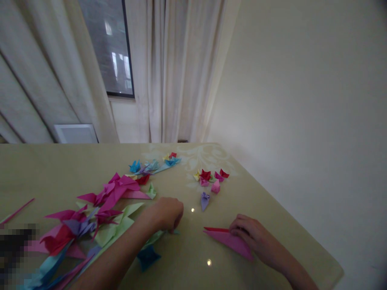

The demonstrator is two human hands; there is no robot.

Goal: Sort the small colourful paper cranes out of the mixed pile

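A: In the head view, what is the right hand (252,234) doing?
B: At the lower right of the frame, its grip is closed on the folded paper (228,240), fingers bent over the upper edge with hardly any gap.

A: And the left hand (169,211)?
B: Lower centre, back of the hand up, fingers curled in together. Its fingertips are hidden, so I can't tell whether the grip is clamped on anything. A bit of green paper (155,238) shows just below it.

A: Which way does the folded paper point?
B: Its sharp tip points to the left of the frame. The long axis slants from there down to the lower right. It's pink, with a red strip along the top.

A: Where exactly?
B: Right of lower centre, over the desk (187,268), below the small purple flower (204,200).
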